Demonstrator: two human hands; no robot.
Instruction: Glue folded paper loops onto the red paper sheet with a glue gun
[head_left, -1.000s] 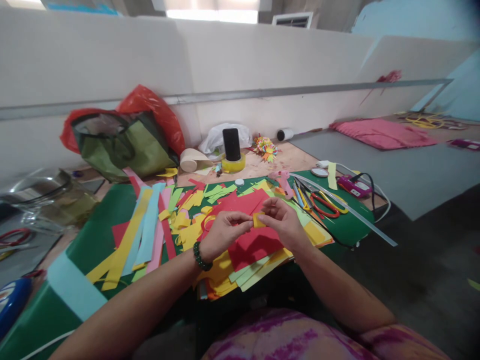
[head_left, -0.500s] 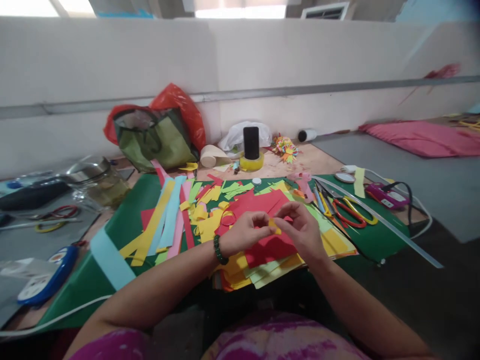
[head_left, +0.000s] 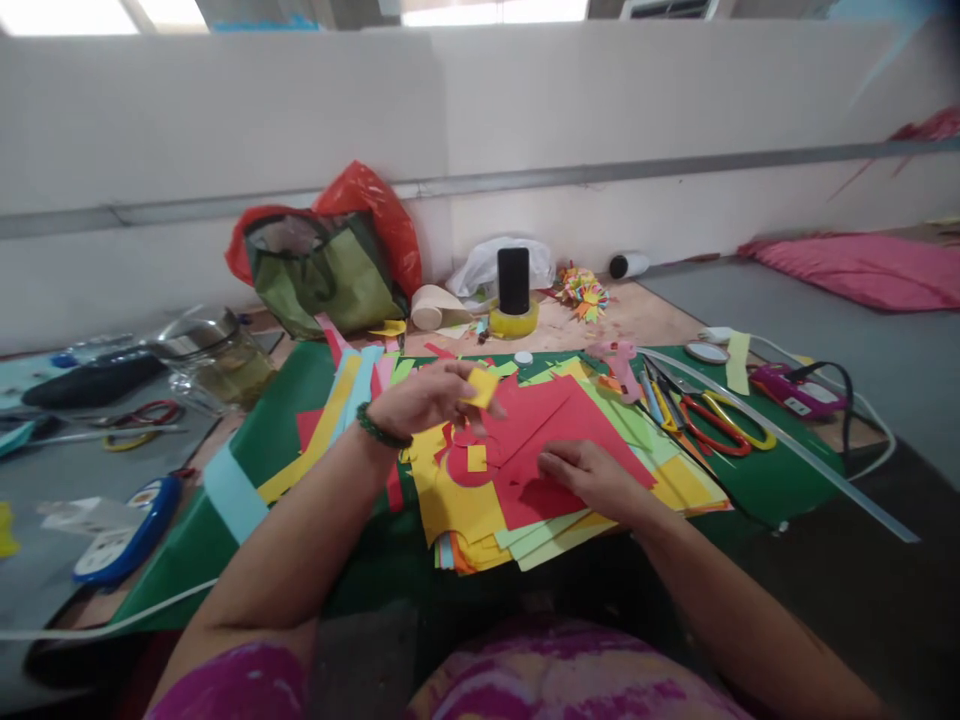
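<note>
My left hand (head_left: 424, 398), with a dark bead bracelet on the wrist, is raised over the pile of coloured paper and pinches a small folded yellow paper piece (head_left: 481, 386). My right hand (head_left: 583, 472) rests lower, its fingers lying on a red paper sheet (head_left: 570, 425) at the top of the stack. A small yellow square (head_left: 477, 458) lies on the red paper between the hands. The stack sits on a green sheet (head_left: 259, 445).
Long paper strips (head_left: 341, 400) lie to the left. Scissors (head_left: 712, 428), pens and a long ruler (head_left: 795, 450) lie to the right. A phone stands in a tape roll (head_left: 514, 300) at the back, beside a green and red bag (head_left: 322, 265). A glass jar (head_left: 214, 360) stands at left.
My hands have come apart. The left hand lifted up and away to the left with the yellow piece, while the right hand let go and dropped onto the red sheet.
</note>
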